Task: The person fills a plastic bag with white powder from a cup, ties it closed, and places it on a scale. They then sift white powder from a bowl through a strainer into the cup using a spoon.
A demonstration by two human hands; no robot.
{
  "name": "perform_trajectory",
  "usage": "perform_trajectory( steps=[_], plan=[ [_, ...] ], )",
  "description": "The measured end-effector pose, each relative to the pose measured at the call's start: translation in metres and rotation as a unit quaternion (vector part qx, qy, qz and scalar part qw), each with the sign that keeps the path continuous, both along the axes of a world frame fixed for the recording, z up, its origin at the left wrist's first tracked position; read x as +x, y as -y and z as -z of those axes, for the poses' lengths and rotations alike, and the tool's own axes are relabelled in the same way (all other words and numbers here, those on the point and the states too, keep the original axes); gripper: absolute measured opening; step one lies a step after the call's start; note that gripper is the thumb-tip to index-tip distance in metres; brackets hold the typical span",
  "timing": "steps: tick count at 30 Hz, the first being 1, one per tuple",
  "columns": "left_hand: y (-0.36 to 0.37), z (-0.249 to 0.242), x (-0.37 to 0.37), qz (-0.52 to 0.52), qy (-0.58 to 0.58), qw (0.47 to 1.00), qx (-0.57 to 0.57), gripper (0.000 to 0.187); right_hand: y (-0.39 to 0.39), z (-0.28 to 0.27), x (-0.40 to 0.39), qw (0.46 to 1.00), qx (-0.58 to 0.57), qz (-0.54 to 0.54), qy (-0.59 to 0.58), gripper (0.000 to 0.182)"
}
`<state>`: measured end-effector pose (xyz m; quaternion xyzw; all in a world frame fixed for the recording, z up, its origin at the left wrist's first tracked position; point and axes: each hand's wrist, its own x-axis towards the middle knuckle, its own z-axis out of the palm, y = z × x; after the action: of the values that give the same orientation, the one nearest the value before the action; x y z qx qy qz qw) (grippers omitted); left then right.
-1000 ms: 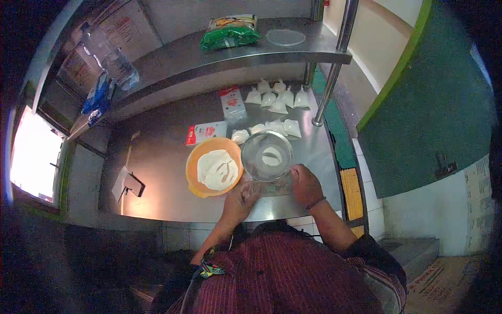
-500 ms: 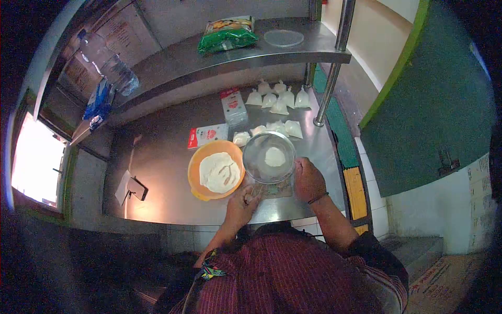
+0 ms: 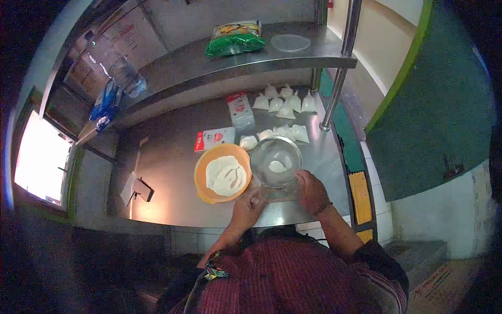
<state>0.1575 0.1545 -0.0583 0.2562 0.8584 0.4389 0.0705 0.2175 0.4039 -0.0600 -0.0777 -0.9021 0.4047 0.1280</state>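
My right hand (image 3: pixel 312 193) is closed at the right rim of a round grey metal bowl (image 3: pixel 261 166). Inside that bowl lies a small patch of white powder (image 3: pixel 278 165). My left hand (image 3: pixel 250 205) pinches what looks like a thin clear plastic bag (image 3: pixel 260 191), just below the bowl's near edge. Directly to the left stands an orange bowl (image 3: pixel 200 178) holding a larger heap of white powder (image 3: pixel 225 175) with finger-like furrows in it. Behind the grey bowl sit several small filled bags (image 3: pixel 283 131), partly hidden by its rim.
Several tied bags of white powder (image 3: pixel 285 109) stand farther back on the steel table (image 3: pixel 167 172). Two red-and-white packs (image 3: pixel 214 138) lie behind the orange bowl. A phone on a stand (image 3: pixel 143 189) is at left. An overhead shelf (image 3: pixel 183 68) carries a green package (image 3: pixel 236 41).
The white patch in the grey bowl looks smaller. The whole view has shifted slightly, so things appear a little farther right. Both hands keep about the same places beside the bowl.
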Motion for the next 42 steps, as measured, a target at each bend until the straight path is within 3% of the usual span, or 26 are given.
perform_trajectory(
  steps=[3,7,9,13,19,21,25,27,31,34,37,40,42],
  plan=[
    [-0.002,-0.013,0.003,-0.006,0.045,0.999,-0.004,0.041,0.001,-0.017,0.006,0.999,-0.008,0.037,-0.032,0.03],
    [-0.002,-0.009,0.002,-0.01,0.013,1.0,-0.016,0.04,-0.011,0.004,0.003,0.997,0.038,0.047,-0.057,0.032],
    [-0.005,-0.011,0.004,-0.013,-0.025,0.999,-0.026,0.039,-0.009,0.003,0.004,1.0,0.013,0.001,0.009,0.034],
    [-0.005,-0.003,0.002,-0.01,0.007,1.0,0.003,0.037,-0.006,-0.005,0.005,0.999,-0.02,-0.027,-0.009,0.035],
    [-0.008,-0.018,0.005,-0.01,0.014,1.0,0.016,0.039,-0.016,0.002,-0.003,0.996,0.048,0.011,-0.071,0.035],
    [-0.008,-0.018,0.007,-0.034,0.044,0.998,-0.023,0.04,-0.014,0.001,0.0,0.996,0.083,-0.01,-0.011,0.039],
    [-0.006,-0.018,0.005,-0.009,0.012,1.0,-0.003,0.04,-0.001,0.006,0.009,0.993,0.119,-0.024,-0.012,0.043],
    [-0.005,-0.016,0.005,-0.001,-0.035,0.999,-0.009,0.04,0.008,-0.002,0.012,0.995,0.05,-0.047,0.076,0.034],
    [-0.006,-0.013,0.005,-0.001,-0.049,0.998,0.03,0.041,0.011,-0.002,0.011,0.997,0.053,-0.03,0.052,0.035],
    [-0.006,-0.007,0.004,-0.011,0.019,1.0,-0.001,0.041,0.011,-0.006,0.012,0.998,0.068,0.017,-0.001,0.037],
    [-0.009,-0.008,0.004,-0.013,0.01,1.0,-0.004,0.041,0.007,-0.006,0.013,0.994,0.051,0.004,0.093,0.037],
    [-0.007,-0.002,0.003,0.007,0.017,1.0,0.015,0.041,0.003,0.003,0.015,0.996,0.07,-0.057,0.017,0.047],
    [-0.006,-0.008,0.006,-0.019,0.098,0.995,0.005,0.042,0.002,-0.001,0.016,0.996,0.083,0.015,-0.031,0.048]
  ],
)
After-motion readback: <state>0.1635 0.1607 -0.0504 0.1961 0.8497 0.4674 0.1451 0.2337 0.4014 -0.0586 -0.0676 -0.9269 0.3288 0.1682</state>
